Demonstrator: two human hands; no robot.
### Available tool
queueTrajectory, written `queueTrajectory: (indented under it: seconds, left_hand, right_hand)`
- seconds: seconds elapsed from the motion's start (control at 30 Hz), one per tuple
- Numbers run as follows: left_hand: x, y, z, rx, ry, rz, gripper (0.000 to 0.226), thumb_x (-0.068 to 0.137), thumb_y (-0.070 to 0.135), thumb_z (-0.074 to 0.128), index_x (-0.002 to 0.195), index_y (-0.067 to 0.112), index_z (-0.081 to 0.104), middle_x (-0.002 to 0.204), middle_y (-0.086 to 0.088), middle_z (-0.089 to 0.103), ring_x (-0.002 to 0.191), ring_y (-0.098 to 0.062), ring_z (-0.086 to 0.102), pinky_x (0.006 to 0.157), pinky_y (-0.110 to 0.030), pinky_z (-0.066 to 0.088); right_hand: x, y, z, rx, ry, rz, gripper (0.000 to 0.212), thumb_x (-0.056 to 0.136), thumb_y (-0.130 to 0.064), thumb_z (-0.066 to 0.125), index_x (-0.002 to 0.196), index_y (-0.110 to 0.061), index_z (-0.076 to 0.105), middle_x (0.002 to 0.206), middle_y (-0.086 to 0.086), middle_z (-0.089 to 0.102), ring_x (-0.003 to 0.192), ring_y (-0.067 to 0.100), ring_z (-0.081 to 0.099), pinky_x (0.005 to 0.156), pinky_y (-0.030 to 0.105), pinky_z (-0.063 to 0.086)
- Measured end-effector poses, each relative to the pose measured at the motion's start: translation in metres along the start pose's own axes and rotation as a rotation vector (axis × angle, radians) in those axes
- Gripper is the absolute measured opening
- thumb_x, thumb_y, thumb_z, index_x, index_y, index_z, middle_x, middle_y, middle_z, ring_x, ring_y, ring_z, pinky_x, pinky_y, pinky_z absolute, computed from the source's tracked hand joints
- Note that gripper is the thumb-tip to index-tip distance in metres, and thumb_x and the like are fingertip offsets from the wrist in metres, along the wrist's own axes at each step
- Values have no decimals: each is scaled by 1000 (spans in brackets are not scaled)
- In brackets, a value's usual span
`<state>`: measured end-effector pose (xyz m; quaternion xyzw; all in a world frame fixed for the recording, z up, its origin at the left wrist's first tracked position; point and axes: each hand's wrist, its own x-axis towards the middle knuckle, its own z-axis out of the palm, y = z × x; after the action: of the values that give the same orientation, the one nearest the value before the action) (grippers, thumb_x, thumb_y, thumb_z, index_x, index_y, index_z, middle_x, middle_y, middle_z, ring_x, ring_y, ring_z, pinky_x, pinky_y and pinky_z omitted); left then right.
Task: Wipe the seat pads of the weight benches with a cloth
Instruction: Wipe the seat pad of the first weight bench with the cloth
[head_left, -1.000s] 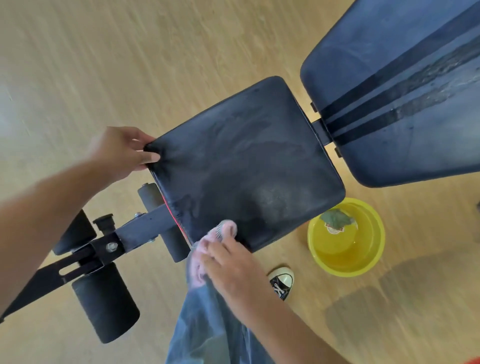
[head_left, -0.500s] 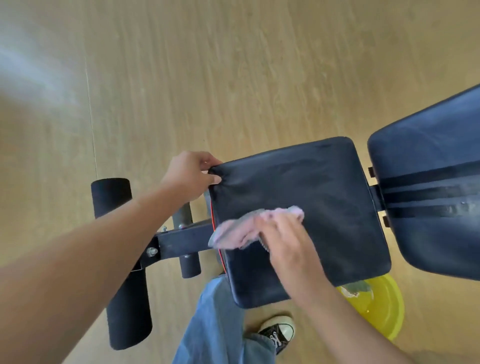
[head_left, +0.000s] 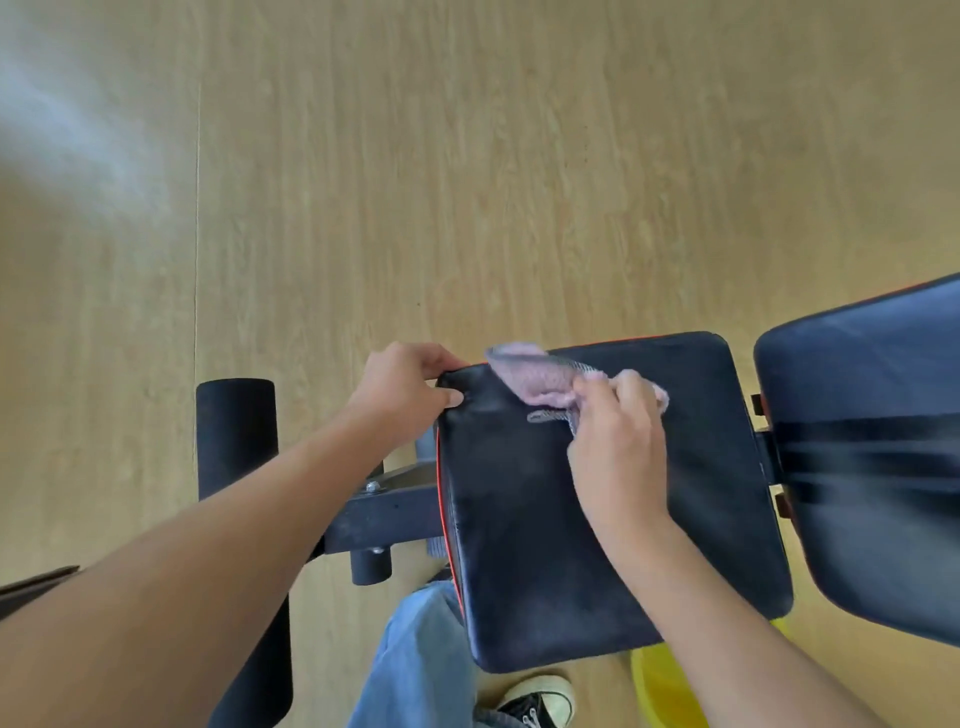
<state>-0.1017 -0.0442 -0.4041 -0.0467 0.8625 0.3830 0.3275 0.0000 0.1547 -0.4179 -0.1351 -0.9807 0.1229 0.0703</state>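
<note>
The black seat pad of the weight bench fills the lower middle of the head view, with a thin red edge on its left side. My left hand grips the pad's far left corner, thumb on top. My right hand holds a pink cloth pressed on the pad near its far edge, just right of my left hand. The cloth trails left past the pad's rim. The bench's black back pad lies to the right.
A black frame bar and a foam roller stick out left of the seat. A yellow basin sits on the wooden floor under the pad's near right corner. My jeans leg and sneaker are below.
My right hand has swept the cloth from the pad's near left area up to its far edge. My left hand kept its grip on the corner. The view shifted, so the bench sits lower.
</note>
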Motion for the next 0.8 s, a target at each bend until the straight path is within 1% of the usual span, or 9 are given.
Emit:
queueTrajectory:
  seconds: [0.1,0.2,0.3,0.37,0.4,0.47,0.53,0.7,0.8]
  left_hand:
    - [1,1,0,22,2,12,27,84,3,72,104,21,77,96,11,71,88,1,61,70,-3,38]
    - [2,-3,-3,64,-1,22,29,81,1,69,97,23,77,87,14,73,88,0,64,64,4,37]
    - [-1,-3,-3,-1,-38,-16,31,80,-1,71,93,27,77,82,27,71,88,8,65,67,5,39]
    - [-3,-4,-1,-32,-25,-19,35,80,-3,69,92,30,77,77,32,70,88,18,63,66,3,39]
    - [-4,-4,0,-39,-14,-26,36,81,-3,69,92,31,77,74,33,69,85,20,62,65,2,39]
    - [0,-4,1,-37,11,-37,35,82,1,70,94,33,77,80,30,70,89,11,65,71,-5,42]
    - [3,-3,1,-16,9,-43,34,82,5,73,90,38,75,87,28,71,96,1,66,83,-20,46]
    - [2,-6,2,-51,-22,-50,32,82,5,76,95,34,77,96,21,76,103,-6,69,100,-34,50]
    - [1,-3,2,-63,-16,-46,31,84,5,75,99,33,77,102,14,78,101,-10,71,97,-35,51]
  right_hand:
    - [9,-45,18,36,27,60,27,76,17,60,93,-3,67,82,11,49,75,30,47,77,33,31]
    - [-58,-55,-5,-68,-159,-432,24,86,4,57,109,2,63,97,16,53,88,33,52,86,44,48]
    - [-86,1,-34,35,-261,-785,9,89,-6,68,95,-7,74,89,9,58,76,27,55,70,36,52]
    - [-48,55,-36,-23,-155,-659,13,87,1,68,92,-8,75,81,6,60,69,26,55,58,40,50]
    - [-21,77,-35,-65,-78,-457,19,85,7,65,94,-6,75,81,7,60,73,28,56,59,43,51]
    - [20,93,-30,-80,76,55,27,83,14,64,102,-3,74,91,10,62,91,33,57,71,48,55]
    - [16,61,-19,-4,129,269,31,81,16,65,102,-5,74,98,9,64,101,27,52,78,41,53]
    - [-102,-20,-21,134,-92,-368,15,92,-5,63,95,-11,77,85,3,65,70,22,56,65,30,49]
    - [-110,35,-43,104,-152,-446,19,97,-10,60,99,-12,78,90,1,69,72,22,60,67,31,53]
